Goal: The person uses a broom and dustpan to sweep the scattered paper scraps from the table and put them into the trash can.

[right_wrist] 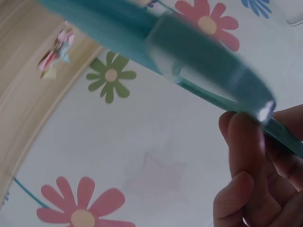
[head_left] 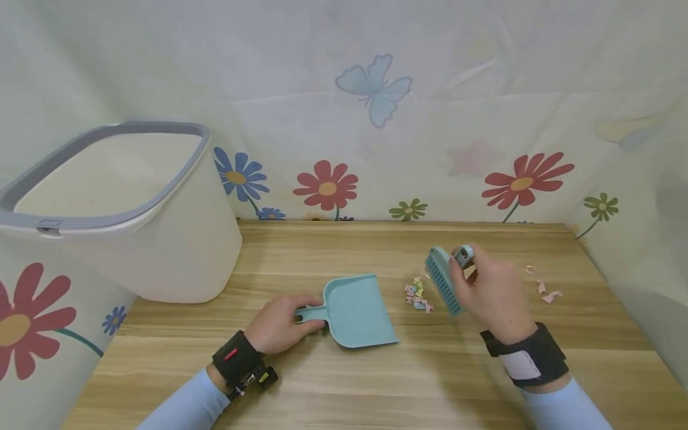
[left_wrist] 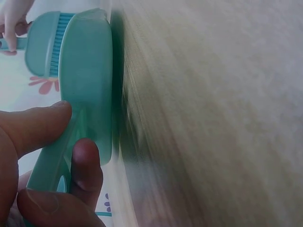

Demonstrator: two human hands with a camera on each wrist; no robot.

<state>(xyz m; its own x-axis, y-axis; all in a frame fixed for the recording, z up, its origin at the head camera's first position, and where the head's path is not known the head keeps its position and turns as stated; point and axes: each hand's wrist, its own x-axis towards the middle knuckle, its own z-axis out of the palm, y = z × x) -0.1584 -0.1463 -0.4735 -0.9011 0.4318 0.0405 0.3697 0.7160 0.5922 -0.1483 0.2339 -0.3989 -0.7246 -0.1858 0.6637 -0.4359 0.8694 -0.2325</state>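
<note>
One dustpan sits on the wooden table in the head view, its handle gripped by the left hand. Just right lies a pile of paper scraps, then the right hand holding a brush, bristles facing left; a white bin stands far left. At the left wrist, I see thumb and fingers curled round that handle; at the right wrist, bent fingers clasp the brush's handle.

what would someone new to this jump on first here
Probably the big white bin with its grey rim, at the left. Next, in the middle, the left hand holds a teal dustpan; to its right, the right hand grips a matching brush beside a small heap of colourful scraps.
</note>
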